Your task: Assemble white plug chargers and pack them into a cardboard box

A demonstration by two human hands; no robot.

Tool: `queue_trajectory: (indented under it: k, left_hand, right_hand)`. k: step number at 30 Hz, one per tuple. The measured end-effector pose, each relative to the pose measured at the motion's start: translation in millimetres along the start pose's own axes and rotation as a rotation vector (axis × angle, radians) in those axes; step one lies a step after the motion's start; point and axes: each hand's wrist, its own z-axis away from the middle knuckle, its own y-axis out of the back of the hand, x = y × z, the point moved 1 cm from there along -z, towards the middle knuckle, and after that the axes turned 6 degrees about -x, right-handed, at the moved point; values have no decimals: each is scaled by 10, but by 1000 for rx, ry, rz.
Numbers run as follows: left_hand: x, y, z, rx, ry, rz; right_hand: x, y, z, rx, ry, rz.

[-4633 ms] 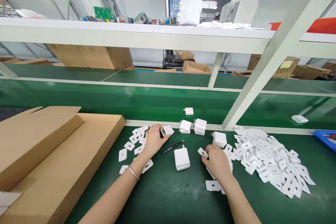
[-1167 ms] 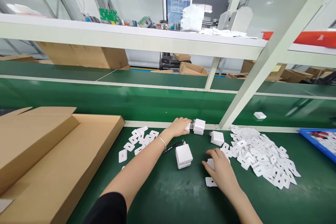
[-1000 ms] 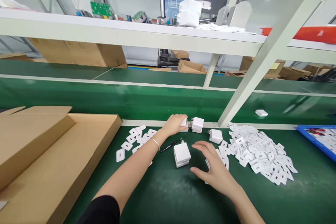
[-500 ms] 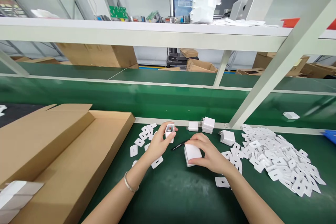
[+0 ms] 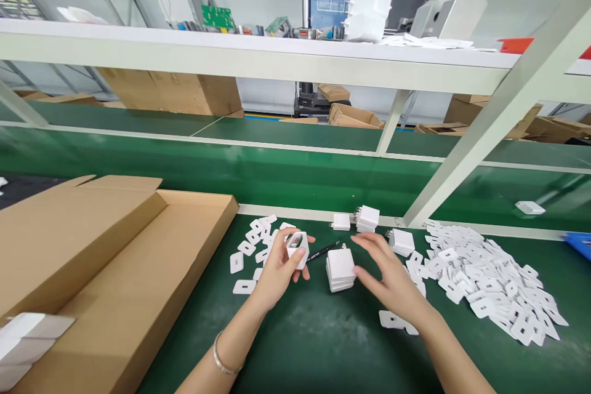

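My left hand (image 5: 277,268) grips a small white charger body (image 5: 297,249), its open end turned up and toward me. My right hand (image 5: 391,274) hovers open with fingers spread, just right of a short stack of white chargers (image 5: 340,269) on the green mat. A black pen (image 5: 324,250) lies between the two hands. A big heap of flat white cover pieces (image 5: 484,280) spreads to the right of my right hand, and a smaller scatter of such pieces (image 5: 252,245) lies beside my left hand. One loose cover piece (image 5: 392,321) rests under my right wrist.
An open flat cardboard box (image 5: 120,283) fills the left side. More white chargers (image 5: 367,219) stand by the mat's far edge, near a slanted white frame post (image 5: 480,129). Behind runs a green conveyor (image 5: 277,172) carrying one charger (image 5: 529,207). A blue tray corner (image 5: 580,241) shows far right.
My left hand took a charger body from the far edge and drew it back toward me. My right hand left the cover pieces, pressed on the charger stack, then lifted off and opened.
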Motion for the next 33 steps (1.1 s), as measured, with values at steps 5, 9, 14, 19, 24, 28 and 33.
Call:
queue_trajectory:
  k: [5, 9, 14, 19, 24, 28, 33]
  left_hand:
    - [-6, 36, 72, -23, 27, 147]
    - [55, 31, 148, -82, -153, 137]
    - [222, -4, 281, -168, -267, 12]
    - [334, -61, 381, -167, -351, -106]
    - [382, -127, 471, -189, -292, -115]
    - [481, -195, 536, -194, -253, -207]
    - [508, -185, 577, -111, -298, -232]
  right_hand:
    - [456, 103, 343, 3, -289, 214]
    - [699, 50, 551, -78, -416, 303]
    - [761, 24, 667, -74, -417, 284]
    - [810, 42, 649, -74, -376, 244]
    - [601, 130, 564, 19, -349, 145]
    - [152, 227, 470, 123, -226, 38]
    - [-149, 84, 372, -34, -110, 183]
